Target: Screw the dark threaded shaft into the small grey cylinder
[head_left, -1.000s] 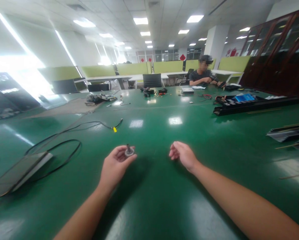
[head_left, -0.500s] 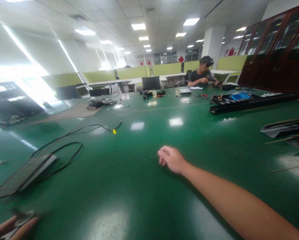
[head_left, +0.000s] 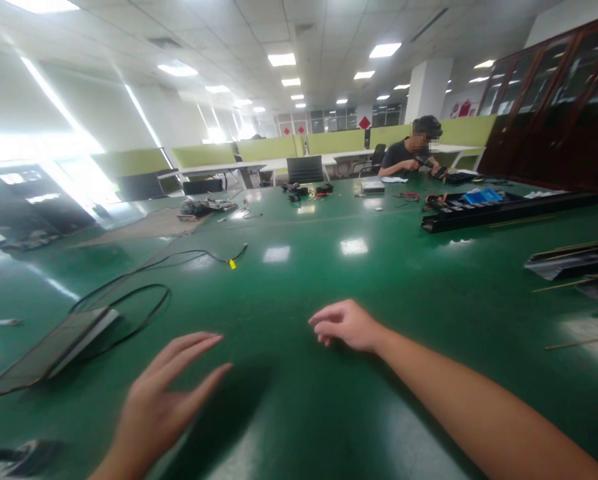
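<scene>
My left hand point(head_left: 161, 390) hangs over the green table at the lower left, thumb and fingers spread, with nothing between them. Below and left of it lies a blurred grey-and-black object point(head_left: 26, 457), cut by the frame edge; its kind does not show. My right hand point(head_left: 351, 325) is over the middle of the table, its fingers loosely bent and the thumb a little apart from the index finger. I see nothing in it. A flat grey panel point(head_left: 49, 357) with a black cable point(head_left: 163, 303) lies left of my left hand.
The cable's end bears a yellow tag point(head_left: 232, 265). Black channels point(head_left: 509, 210) and thin rods point(head_left: 579, 342) lie on the right. Tangled parts point(head_left: 209, 208) and a silver box point(head_left: 373, 187) lie farther back. A co-worker point(head_left: 403, 157) sits across the table, handling a dark tool.
My left hand has let go of the grey-and-black object at the lower left and moved right and up, fingers spread. My right hand's index finger has stretched out slightly.
</scene>
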### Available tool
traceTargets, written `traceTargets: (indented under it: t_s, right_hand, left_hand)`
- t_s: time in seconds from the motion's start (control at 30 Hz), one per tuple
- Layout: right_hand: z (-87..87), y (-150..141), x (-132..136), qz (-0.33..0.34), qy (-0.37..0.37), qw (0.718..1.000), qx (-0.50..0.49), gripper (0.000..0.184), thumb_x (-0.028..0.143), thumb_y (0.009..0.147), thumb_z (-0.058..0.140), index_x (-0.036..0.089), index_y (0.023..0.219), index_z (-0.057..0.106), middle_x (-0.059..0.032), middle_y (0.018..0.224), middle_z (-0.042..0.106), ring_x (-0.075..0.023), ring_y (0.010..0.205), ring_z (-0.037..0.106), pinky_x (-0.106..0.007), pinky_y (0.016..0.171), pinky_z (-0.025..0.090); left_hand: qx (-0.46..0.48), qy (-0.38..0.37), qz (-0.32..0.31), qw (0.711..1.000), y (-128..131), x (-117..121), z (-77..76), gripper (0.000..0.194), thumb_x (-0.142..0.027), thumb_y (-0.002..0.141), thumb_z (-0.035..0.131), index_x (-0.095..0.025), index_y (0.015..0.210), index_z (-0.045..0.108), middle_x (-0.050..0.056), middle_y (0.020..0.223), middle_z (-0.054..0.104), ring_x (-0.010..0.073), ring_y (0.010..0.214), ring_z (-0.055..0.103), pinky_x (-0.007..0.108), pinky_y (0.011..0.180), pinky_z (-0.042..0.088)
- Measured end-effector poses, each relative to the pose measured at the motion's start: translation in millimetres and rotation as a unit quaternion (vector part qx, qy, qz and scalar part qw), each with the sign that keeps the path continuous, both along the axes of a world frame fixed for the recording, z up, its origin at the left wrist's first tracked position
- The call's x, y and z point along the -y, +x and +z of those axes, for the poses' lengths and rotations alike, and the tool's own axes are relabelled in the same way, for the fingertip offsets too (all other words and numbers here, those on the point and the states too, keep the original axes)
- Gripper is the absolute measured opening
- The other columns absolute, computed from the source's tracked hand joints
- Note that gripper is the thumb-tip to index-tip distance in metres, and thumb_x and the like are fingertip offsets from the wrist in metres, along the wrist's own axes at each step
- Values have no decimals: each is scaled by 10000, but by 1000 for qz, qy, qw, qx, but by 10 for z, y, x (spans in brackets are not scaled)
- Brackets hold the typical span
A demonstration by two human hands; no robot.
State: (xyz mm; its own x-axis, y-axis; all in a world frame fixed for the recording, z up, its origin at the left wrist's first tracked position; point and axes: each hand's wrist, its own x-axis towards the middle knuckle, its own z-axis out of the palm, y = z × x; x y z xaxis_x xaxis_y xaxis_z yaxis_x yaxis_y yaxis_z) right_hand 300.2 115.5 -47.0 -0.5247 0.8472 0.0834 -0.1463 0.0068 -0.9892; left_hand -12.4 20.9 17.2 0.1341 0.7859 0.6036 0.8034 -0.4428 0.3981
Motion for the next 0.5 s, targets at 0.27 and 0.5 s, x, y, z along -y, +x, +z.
traceTargets:
  t_s: [0.27,0.5]
  right_hand:
    - [93,113,129,161,-40,986,5,395,443,729,796,84,891,763,-54,671,703,-124,541,624,-252,561,506]
    - [89,94,114,159,-31,987,8,328,389,706,818,92,839,774,-34,634,682,-115,540,604,-234,565,485]
  left_hand:
    - [20,-92,-269,959,1060,-488,-129,167,-315,821,731,-283,982,765,77,1107,678,214,1022,652,328,875,565]
    - [100,-112,-287,946,1218,-416,-170,122,-281,826,716,-259,934,769,83,1013,724,222,955,676,355,829,571]
